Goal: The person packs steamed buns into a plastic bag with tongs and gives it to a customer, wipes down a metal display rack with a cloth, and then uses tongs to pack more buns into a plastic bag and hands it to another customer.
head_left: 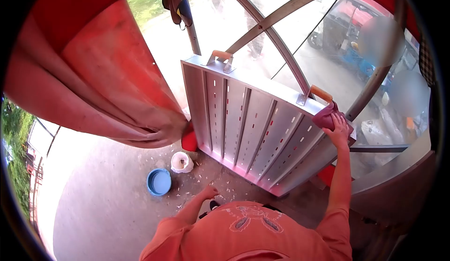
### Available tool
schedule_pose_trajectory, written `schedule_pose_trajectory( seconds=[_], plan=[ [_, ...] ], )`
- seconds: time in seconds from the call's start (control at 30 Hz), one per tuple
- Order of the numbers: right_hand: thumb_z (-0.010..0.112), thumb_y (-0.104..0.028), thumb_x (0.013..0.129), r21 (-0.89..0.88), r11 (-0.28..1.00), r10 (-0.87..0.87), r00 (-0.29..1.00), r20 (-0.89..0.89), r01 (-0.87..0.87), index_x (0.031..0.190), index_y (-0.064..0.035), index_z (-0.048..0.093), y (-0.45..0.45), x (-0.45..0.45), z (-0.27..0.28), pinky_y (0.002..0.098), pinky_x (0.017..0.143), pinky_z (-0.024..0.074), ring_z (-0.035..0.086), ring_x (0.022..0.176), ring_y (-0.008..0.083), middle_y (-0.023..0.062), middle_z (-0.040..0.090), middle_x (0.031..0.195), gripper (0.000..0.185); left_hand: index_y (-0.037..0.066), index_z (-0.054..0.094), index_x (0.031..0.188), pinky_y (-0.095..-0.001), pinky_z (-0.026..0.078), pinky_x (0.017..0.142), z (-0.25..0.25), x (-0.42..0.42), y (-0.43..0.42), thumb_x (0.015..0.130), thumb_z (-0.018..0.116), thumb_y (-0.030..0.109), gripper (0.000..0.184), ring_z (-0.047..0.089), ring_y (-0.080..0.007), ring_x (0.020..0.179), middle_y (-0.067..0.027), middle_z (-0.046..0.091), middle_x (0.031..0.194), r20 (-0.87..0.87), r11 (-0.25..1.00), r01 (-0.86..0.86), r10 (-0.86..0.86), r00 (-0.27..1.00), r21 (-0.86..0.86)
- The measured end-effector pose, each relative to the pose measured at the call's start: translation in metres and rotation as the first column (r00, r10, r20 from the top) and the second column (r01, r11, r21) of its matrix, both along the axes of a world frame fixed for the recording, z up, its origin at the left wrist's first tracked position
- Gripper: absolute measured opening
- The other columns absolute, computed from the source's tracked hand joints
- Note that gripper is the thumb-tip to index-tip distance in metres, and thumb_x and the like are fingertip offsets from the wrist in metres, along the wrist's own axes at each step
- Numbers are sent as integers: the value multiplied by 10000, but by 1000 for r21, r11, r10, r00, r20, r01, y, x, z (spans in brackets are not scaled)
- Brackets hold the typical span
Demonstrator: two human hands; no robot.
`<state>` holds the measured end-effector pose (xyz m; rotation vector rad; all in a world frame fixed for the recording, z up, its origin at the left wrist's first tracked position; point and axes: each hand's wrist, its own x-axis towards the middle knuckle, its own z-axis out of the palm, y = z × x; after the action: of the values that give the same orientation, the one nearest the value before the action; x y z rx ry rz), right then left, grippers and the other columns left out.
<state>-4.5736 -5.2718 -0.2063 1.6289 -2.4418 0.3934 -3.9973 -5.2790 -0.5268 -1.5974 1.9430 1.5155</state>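
Observation:
A large slatted metal panel (253,130) with slots stands on edge, leaning against a curved metal frame. Two orange handles are fixed along its top edge, one at the left (222,55) and one at the right (321,93). On the panel's upper right corner my right hand (338,129) presses a dark red cloth (326,116), its fingers spread over the fabric. My left hand (210,193) hangs low in front of my body, away from the panel, with its fingers curled; whether anything is in them is too small to tell.
A blue basin (159,182) and a white lined bucket (182,162) stand on the littered floor (108,200). A red curtain (103,73) hangs at the left. Behind the clear sheet are a red vehicle (358,8) and blurred figures. A dark cloth (177,3) hangs from a pole.

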Motion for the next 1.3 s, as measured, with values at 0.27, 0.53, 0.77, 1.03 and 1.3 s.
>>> schedule_pose_trajectory(
  seconds=[0.27,0.53,0.77,1.03,1.3],
  plan=[
    [681,-444,711,6,994,-105,992,-67,106,1345,-200,414,-5,6,-3,511,1060,190,304,1324,234,44,412,1388,730,18,644,1011,-312,517,553,-27,42,-17,812,609,327,370,653,-168,610,-106,670,761,17,999,27,-27,1000,-39],
    [673,-389,764,-265,936,258,964,67,-232,1245,-57,498,7,173,-38,488,1035,246,363,1291,275,85,472,1331,611,36,642,1041,-395,498,788,-39,83,-36,756,633,366,436,642,-308,885,-203,650,958,114,994,12,1,993,-108],
    [630,-539,751,-61,485,821,431,374,-872,1287,-73,465,-13,394,-102,463,1054,243,338,1309,227,103,447,1344,730,17,583,1096,-378,479,836,28,-14,-61,792,625,224,370,593,-305,980,-197,603,1093,-359,921,147,-282,890,-360],
    [603,-516,795,-146,451,823,347,450,-880,1152,-73,562,-13,394,-133,351,891,432,591,1011,241,96,599,1103,571,65,512,1192,-292,467,856,132,-25,-23,827,597,124,379,544,-184,1061,-123,524,1235,-588,608,50,739,330,792],
    [338,-612,901,109,640,-624,-431,652,-761,1378,-14,295,10,398,-163,357,1013,337,396,1245,250,133,379,1394,766,85,384,1365,-463,285,1054,275,5,34,852,592,264,582,321,-283,1322,-114,358,1421,-710,595,-577,13,704,-560]
  ],
)
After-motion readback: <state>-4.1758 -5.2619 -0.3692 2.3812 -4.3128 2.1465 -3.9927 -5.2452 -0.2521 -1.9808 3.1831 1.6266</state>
